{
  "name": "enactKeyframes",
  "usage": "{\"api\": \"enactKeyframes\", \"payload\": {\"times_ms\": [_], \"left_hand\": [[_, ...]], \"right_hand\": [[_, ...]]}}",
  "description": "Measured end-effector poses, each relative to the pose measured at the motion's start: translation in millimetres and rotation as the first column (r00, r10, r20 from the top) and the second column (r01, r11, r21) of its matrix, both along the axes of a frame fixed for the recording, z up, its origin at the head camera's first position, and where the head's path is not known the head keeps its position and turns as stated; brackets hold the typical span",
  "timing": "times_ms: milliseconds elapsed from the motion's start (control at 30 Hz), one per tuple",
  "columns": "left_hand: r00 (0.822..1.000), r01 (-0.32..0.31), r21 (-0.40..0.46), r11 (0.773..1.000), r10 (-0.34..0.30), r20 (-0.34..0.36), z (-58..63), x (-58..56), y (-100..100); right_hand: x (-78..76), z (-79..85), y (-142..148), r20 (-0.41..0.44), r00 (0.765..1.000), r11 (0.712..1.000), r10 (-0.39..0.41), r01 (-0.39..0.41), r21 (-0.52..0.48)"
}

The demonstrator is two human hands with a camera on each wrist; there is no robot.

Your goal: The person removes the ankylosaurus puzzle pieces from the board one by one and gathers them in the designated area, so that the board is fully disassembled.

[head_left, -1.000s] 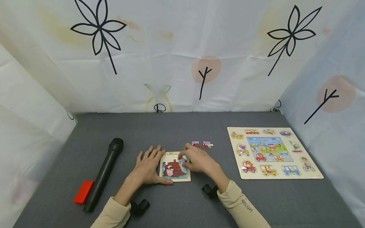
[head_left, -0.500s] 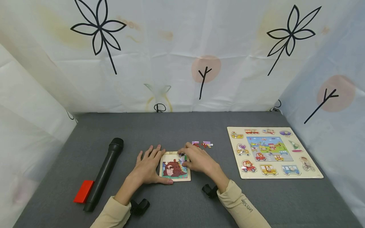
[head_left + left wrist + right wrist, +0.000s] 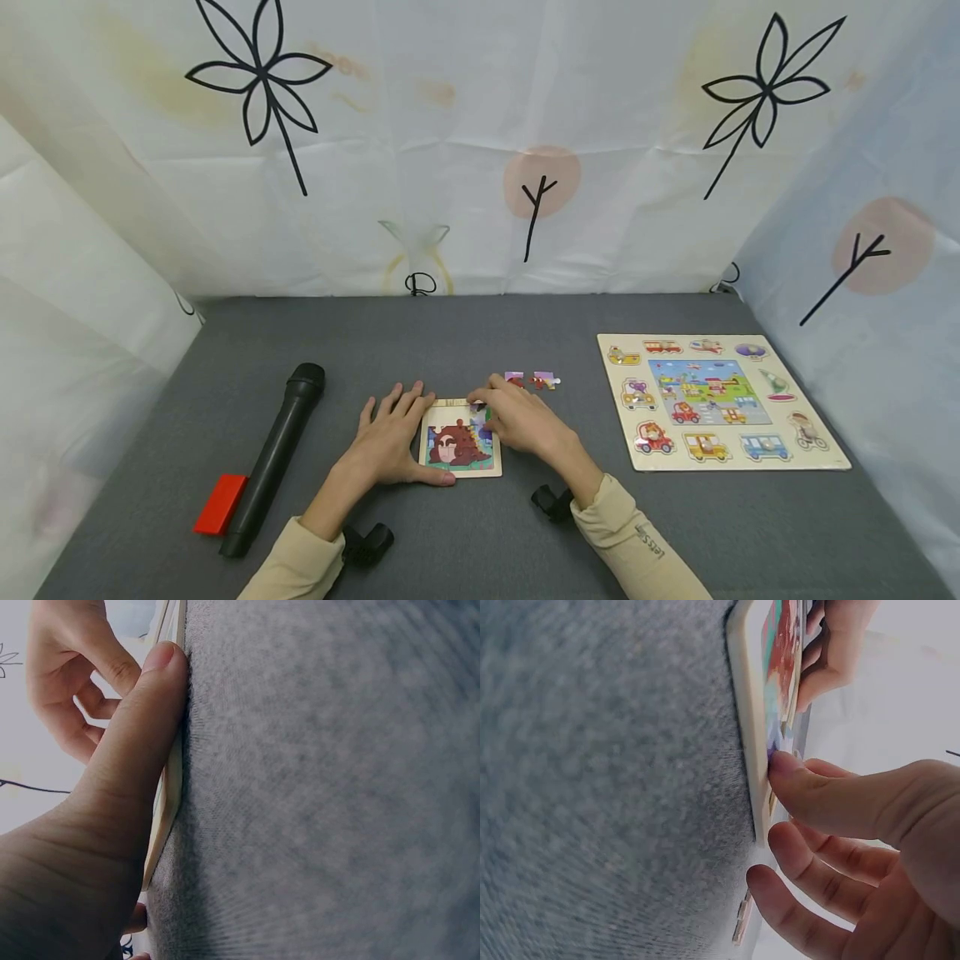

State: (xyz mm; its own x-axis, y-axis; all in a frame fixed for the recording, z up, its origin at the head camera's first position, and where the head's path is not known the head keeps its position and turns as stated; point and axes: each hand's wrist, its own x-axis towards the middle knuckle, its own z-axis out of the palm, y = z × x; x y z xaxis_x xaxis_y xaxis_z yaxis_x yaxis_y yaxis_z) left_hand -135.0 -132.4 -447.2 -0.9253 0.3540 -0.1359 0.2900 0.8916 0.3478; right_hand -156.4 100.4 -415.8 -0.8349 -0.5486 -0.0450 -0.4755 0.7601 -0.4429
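A small wooden jigsaw puzzle tray (image 3: 459, 403) lies flat on the table, partly filled with a red-brown animal picture. My left hand (image 3: 390, 442) steadies its left side, fingers spread along the edge and thumb (image 3: 142, 720) at the near edge. Over the tray's upper right, my right hand (image 3: 525, 421) pinches a puzzle piece (image 3: 487, 413) between thumb and fingers, down at the tray surface. Most of that piece is hidden by the hand. In the right wrist view, the right thumb (image 3: 795, 776) sits just inside the tray's rim (image 3: 744, 690).
Two loose puzzle pieces, a left one (image 3: 513, 379) and a right one (image 3: 546, 381), lie beyond the right hand. A large vehicle puzzle board (image 3: 626, 417) is at the right. A black microphone (image 3: 273, 458) and a red block (image 3: 220, 505) lie at the left.
The right thumb has shifted inward toward the fingers, and the piece at the tray's upper right has turned or slid slightly beneath them. The left hand keeps its place.
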Motion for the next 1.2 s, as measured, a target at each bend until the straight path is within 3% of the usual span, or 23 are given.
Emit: {"api": "enactKeyframes", "payload": {"times_ms": [533,667,900,1200], "left_hand": [[1.000,-0.001,-0.002,1.000,0.001,0.008,-1.0,-1.7,0.0],[1.000,-0.004,-0.001,1.000,0.004,0.010,-2.0,-2.0,0.4],[1.000,-0.007,0.006,1.000,0.007,0.013,-2.3,-0.8,-0.5],[1.000,0.002,0.009,1.000,-0.002,0.003,-2.7,0.0,-1.2]], "right_hand": [[-3.8,0.8,6.6,-0.041,0.999,1.000,0.021,-0.022,-0.021],[-6.8,5.4,17.6,-0.039,0.999,0.999,0.017,-0.018,-0.034],[-16.7,12.8,40.9,-0.008,0.998,0.998,-0.056,0.056,-0.014],[-32.2,18.0,78.7,-0.011,0.997,0.997,-0.074,0.074,-0.007]]}}
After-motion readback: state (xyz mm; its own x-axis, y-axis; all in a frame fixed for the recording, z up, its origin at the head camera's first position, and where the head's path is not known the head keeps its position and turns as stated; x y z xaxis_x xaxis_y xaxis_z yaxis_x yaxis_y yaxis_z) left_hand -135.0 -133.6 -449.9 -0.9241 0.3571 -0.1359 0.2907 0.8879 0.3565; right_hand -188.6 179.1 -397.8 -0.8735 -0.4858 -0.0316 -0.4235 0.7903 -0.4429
